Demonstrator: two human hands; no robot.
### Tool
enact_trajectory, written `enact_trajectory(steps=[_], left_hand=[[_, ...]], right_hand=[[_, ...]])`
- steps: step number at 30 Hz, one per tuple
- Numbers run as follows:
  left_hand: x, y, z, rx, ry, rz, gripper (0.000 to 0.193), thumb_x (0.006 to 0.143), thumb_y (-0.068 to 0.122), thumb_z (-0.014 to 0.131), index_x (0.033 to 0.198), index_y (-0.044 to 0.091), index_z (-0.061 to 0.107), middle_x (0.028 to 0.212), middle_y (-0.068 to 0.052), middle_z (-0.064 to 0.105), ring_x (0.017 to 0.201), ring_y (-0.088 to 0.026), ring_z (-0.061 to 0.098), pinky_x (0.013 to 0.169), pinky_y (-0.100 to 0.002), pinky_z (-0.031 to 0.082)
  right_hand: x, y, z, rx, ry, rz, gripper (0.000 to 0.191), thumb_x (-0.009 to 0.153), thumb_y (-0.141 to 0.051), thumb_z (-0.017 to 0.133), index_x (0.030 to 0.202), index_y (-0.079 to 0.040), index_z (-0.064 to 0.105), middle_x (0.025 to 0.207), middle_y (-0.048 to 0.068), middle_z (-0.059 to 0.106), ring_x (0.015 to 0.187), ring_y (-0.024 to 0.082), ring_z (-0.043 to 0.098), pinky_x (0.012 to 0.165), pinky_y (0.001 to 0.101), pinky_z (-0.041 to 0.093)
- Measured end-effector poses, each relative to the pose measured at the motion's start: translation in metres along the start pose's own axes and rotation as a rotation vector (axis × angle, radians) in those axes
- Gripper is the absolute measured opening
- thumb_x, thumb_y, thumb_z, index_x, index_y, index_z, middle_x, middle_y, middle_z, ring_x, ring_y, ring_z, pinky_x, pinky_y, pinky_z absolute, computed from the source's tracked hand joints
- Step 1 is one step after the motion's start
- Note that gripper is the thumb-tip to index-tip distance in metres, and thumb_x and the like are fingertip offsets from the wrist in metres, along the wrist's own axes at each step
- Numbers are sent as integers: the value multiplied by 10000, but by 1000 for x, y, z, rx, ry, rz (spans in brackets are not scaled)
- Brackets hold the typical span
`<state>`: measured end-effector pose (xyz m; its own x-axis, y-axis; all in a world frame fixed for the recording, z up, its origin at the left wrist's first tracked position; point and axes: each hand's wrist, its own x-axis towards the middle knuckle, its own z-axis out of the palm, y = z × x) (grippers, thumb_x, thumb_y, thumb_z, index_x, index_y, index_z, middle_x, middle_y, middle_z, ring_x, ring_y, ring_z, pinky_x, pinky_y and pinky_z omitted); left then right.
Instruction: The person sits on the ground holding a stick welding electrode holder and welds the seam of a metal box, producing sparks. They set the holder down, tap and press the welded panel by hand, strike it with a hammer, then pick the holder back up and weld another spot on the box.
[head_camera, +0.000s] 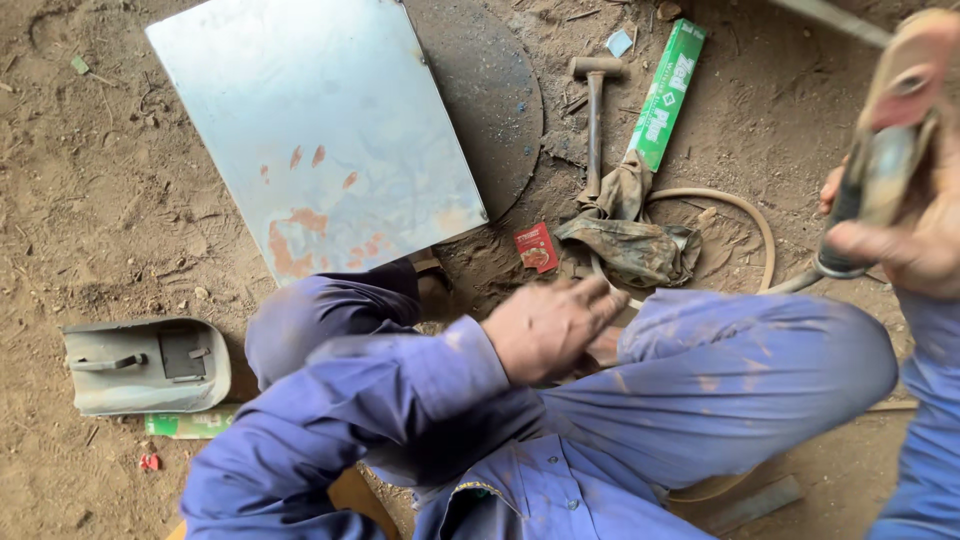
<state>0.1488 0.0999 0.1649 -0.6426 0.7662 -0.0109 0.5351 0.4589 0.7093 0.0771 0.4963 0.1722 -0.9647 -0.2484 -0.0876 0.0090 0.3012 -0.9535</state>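
My left hand (550, 325) hangs between my knees, fingers loosely curled, holding nothing I can see. My right hand (905, 245) is raised at the right edge, gripping the dark handle of a welding electrode holder (880, 165) whose blurred jaws point up; its cable (795, 283) drops toward the ground. I squat in blue work clothes on bare dirt. A square steel sheet (320, 130) with rust marks lies in front of my knees, partly over a dark round metal disc (495, 95).
A hammer (595, 110), a long green box (667, 92), a dirty rag (630, 235), a loop of tan hose (745, 215) and a small red packet (536, 246) lie ahead. A grey welding face shield (145, 365) rests at the left.
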Motion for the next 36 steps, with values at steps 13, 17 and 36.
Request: enact_trajectory(steps=[13, 17, 36], left_hand=[[10, -38, 22, 552, -384, -368, 272, 929, 276, 568, 1012, 85, 742, 1017, -189, 644, 904, -355, 633, 694, -593, 492], [3, -60, 19, 807, -345, -337, 319, 905, 313, 573, 990, 70, 762, 1053, -212, 621, 852, -310, 598, 650, -535, 490], [4, -172, -47, 558, -258, -363, 188, 961, 141, 555, 908, 77, 723, 1167, -73, 567, 844, -249, 675, 574, -384, 602]], right_hand=[[-11, -55, 104, -848, -55, -298, 1244, 503, -347, 979, 1580, -126, 397, 1040, 146, 553, 900, 230, 544, 653, 382, 521], [-11, -47, 94, -899, -45, -324, 1268, 508, -398, 980, 1606, -114, 413, 1122, 172, 556, 927, 230, 557, 695, 368, 533], [3, -37, 89, -878, -105, -225, 1145, 519, -424, 978, 1482, -16, 514, 1172, 222, 523, 935, 241, 583, 672, 356, 550]])
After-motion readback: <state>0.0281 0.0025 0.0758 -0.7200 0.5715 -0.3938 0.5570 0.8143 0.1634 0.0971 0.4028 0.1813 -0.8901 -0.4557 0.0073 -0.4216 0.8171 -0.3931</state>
